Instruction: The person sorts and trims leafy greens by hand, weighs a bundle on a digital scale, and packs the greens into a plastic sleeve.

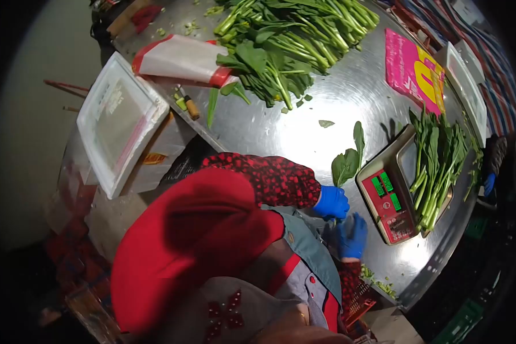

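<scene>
Both of my hands wear blue gloves. My left hand (331, 202) is closed around the lower end of a stalk of leafy greens (345, 166), whose leaves point away over the steel table (304, 137). Just beside it, my right hand (352, 236) has its fingers stretched out and holds nothing that I can see. Close to both hands stands a red digital scale (389, 206) with lit green displays. A bunch of leafy greens (436, 166) lies on the scale's metal pan.
A large heap of greens (304, 34) covers the table's far side, near a red-and-white bag (180, 60). A wooden handle (190, 108) lies near the edge. A pink-yellow bag (413, 69) sits beyond the scale. A white foam box (123, 126) stands left. Another person's striped clothing (493, 69) shows right.
</scene>
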Action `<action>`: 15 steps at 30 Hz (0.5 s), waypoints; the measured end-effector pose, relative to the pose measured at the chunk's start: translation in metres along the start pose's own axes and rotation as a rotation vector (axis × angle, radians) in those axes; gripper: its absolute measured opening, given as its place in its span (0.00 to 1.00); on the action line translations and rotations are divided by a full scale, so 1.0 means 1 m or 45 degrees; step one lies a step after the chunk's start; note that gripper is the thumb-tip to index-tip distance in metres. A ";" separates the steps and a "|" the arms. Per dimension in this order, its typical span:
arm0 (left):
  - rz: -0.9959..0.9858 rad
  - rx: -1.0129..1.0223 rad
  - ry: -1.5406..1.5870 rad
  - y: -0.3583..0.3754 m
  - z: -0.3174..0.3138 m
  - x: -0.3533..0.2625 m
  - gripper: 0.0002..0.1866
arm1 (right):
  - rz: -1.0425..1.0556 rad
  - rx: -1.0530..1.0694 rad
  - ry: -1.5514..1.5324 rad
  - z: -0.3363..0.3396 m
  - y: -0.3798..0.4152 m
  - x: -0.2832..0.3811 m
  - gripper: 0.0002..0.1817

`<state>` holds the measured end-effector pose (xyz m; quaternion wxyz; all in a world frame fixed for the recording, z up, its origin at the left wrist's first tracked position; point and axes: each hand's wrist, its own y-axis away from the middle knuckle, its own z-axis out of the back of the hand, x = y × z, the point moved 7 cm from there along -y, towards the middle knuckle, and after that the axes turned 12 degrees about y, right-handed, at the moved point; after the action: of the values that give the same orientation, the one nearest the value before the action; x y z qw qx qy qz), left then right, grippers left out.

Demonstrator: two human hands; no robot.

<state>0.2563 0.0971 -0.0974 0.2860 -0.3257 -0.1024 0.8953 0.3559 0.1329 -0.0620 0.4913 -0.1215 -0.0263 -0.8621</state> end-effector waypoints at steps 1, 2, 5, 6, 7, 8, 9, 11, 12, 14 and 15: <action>-0.034 -0.096 0.086 0.009 0.025 -0.006 0.04 | 0.005 0.019 0.007 -0.005 -0.008 0.015 0.20; -0.076 -0.189 0.181 0.021 0.043 -0.008 0.05 | 0.040 0.157 0.028 -0.016 -0.016 0.033 0.17; 0.465 -0.699 0.028 0.090 0.104 0.043 0.12 | 0.065 0.331 0.000 -0.037 -0.031 0.049 0.14; 0.639 -0.825 -0.044 0.121 0.119 0.068 0.11 | 0.069 0.361 -0.047 -0.041 -0.033 0.051 0.13; 0.763 -0.951 -0.059 0.147 0.141 0.081 0.12 | 0.076 0.393 -0.095 -0.045 -0.036 0.054 0.12; 0.874 -0.766 -0.284 0.158 0.161 0.086 0.12 | 0.065 0.406 -0.087 -0.044 -0.039 0.057 0.12; 0.973 -0.573 -0.512 0.167 0.177 0.095 0.13 | 0.096 0.448 -0.086 -0.044 -0.044 0.064 0.11; 0.963 -0.481 -0.888 0.183 0.189 0.113 0.14 | 0.161 0.525 -0.091 -0.045 -0.054 0.078 0.10; 0.961 -0.483 -0.877 0.189 0.193 0.120 0.14 | 0.154 0.532 -0.086 -0.046 -0.056 0.078 0.10; 0.897 -0.428 -0.829 0.194 0.200 0.133 0.15 | 0.204 0.404 -0.130 -0.042 -0.068 0.081 0.08; 0.862 -0.395 -0.806 0.195 0.202 0.135 0.16 | 0.226 0.338 -0.156 -0.041 -0.074 0.084 0.08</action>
<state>-0.0446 0.0167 -0.0859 -0.1183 -0.0912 -0.2050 0.9673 0.2442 0.0942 -0.0769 0.5748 -0.1096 -0.1589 -0.7952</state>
